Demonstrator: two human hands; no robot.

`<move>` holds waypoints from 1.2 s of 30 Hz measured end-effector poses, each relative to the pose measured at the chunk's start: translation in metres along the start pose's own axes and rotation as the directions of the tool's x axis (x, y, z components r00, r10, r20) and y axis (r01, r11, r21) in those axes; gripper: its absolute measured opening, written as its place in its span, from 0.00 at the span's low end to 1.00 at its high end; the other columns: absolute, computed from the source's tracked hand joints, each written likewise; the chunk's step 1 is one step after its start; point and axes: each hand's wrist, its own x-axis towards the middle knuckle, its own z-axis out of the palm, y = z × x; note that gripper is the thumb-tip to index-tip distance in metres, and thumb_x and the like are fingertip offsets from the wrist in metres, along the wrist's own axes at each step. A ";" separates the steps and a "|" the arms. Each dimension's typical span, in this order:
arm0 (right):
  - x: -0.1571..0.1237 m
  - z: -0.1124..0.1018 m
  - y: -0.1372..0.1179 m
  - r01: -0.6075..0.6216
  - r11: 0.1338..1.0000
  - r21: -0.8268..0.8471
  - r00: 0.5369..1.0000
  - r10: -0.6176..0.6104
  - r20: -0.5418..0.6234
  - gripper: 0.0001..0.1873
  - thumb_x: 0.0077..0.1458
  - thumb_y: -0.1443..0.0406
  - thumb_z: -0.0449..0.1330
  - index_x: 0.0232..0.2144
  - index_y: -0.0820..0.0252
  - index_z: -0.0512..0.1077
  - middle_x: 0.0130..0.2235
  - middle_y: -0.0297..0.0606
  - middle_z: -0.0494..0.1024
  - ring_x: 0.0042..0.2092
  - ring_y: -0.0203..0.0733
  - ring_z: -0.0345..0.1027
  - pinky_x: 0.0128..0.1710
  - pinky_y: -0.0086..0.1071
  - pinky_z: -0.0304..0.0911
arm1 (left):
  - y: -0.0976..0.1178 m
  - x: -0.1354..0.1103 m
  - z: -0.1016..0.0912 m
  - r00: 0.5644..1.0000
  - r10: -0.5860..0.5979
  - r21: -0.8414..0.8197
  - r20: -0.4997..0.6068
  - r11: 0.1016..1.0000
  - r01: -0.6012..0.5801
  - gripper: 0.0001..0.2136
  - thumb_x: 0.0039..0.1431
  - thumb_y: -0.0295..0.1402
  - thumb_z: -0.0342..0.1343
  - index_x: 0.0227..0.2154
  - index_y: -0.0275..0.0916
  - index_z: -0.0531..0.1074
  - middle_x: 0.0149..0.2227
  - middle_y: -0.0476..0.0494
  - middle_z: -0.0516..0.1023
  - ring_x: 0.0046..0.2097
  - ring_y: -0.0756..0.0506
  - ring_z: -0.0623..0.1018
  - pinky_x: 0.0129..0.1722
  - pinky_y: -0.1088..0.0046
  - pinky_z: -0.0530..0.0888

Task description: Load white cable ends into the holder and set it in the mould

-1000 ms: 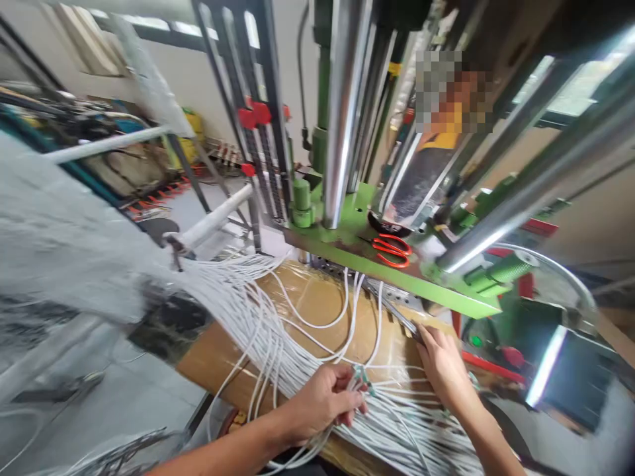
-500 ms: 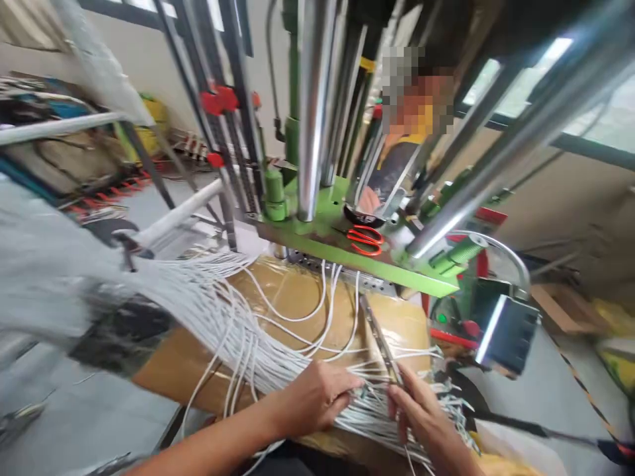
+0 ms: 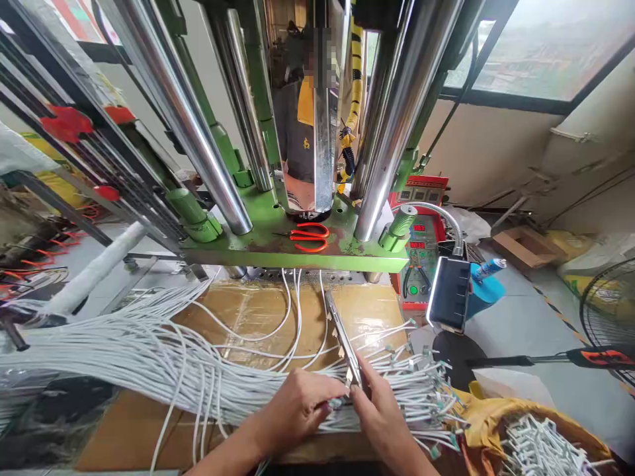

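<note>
In front of the green press plate (image 3: 278, 248), on the tape-wrapped brown counter (image 3: 248, 311), lies a wide bundle of white cables (image 3: 149, 363) that runs from the far left edge across to the right. The cable ends (image 3: 421, 380), fitted with small connectors, fan out at the right of the counter.

A narrow metal strip (image 3: 342, 340) extends from under the press plate toward the person. Its near end sits between the two hands.

The left hand (image 3: 292, 410) rests on the cable bundle just left of the strip end. Its fingers (image 3: 327, 402) are clenched on a single cable end beside the strip.

The right hand (image 3: 380, 413) lies just right of the strip end. Its fingers (image 3: 362, 373) are grasping the near end of the strip.

Red-handled scissors (image 3: 310, 238) lie on top of the press plate, between two polished steel columns (image 3: 198, 132). To the right of the press plate stands a red control box (image 3: 421, 231), with a dark panel (image 3: 450, 293) just below it. A yellow sack (image 3: 496, 410) of white parts lies well right of the hands.
</note>
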 end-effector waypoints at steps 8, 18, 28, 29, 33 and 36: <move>-0.003 0.004 0.003 0.066 0.995 -0.073 0.997 -0.069 -0.041 0.30 0.54 0.70 0.49 0.60 0.57 0.61 0.59 0.38 0.69 0.61 0.43 0.60 0.61 0.40 0.55 | -0.004 -0.003 0.004 0.999 -0.029 -0.015 -0.034 0.999 0.029 0.15 0.62 0.30 0.47 0.49 0.41 0.73 0.46 0.40 0.79 0.47 0.41 0.78 0.48 0.70 0.69; -0.001 0.000 -0.012 -0.062 0.998 -0.030 0.998 0.062 0.003 0.31 0.50 0.63 0.61 0.57 0.58 0.64 0.37 0.37 0.78 0.41 0.45 0.71 0.44 0.35 0.69 | 0.007 0.007 -0.009 0.849 -0.476 -0.424 -0.230 0.834 0.353 0.13 0.60 0.41 0.54 0.31 0.35 0.75 0.29 0.46 0.72 0.31 0.48 0.71 0.33 0.75 0.68; 0.001 -0.001 -0.008 -0.116 0.992 0.051 0.993 0.116 0.010 0.30 0.49 0.59 0.63 0.55 0.60 0.67 0.29 0.34 0.74 0.34 0.42 0.68 0.39 0.32 0.67 | -0.006 0.005 -0.012 0.953 -0.197 -0.085 -0.230 0.980 0.182 0.10 0.61 0.31 0.53 0.40 0.39 0.78 0.38 0.43 0.82 0.39 0.46 0.79 0.42 0.74 0.73; 0.001 -0.001 -0.008 -0.126 0.990 0.061 0.992 0.126 0.004 0.31 0.49 0.59 0.63 0.55 0.60 0.67 0.29 0.34 0.74 0.34 0.41 0.68 0.40 0.32 0.67 | -0.009 0.006 -0.012 0.967 -0.113 -0.041 -0.227 0.993 0.106 0.11 0.60 0.28 0.52 0.41 0.39 0.78 0.39 0.42 0.81 0.41 0.46 0.79 0.43 0.73 0.73; 0.001 0.000 -0.007 -0.147 0.986 0.082 0.989 0.148 0.000 0.32 0.48 0.59 0.63 0.56 0.60 0.66 0.29 0.33 0.74 0.34 0.41 0.68 0.40 0.31 0.66 | -0.018 0.008 -0.011 0.958 0.126 0.135 -0.258 0.986 -0.094 0.17 0.56 0.20 0.48 0.44 0.37 0.75 0.41 0.41 0.81 0.43 0.45 0.79 0.45 0.72 0.74; 0.001 0.000 -0.005 -0.151 0.985 0.079 0.989 0.151 0.004 0.33 0.48 0.59 0.63 0.57 0.60 0.66 0.28 0.33 0.73 0.33 0.41 0.67 0.39 0.31 0.66 | -0.021 0.009 -0.010 0.953 0.192 0.237 -0.233 0.962 -0.136 0.18 0.55 0.18 0.47 0.46 0.37 0.74 0.42 0.41 0.80 0.44 0.45 0.79 0.45 0.70 0.75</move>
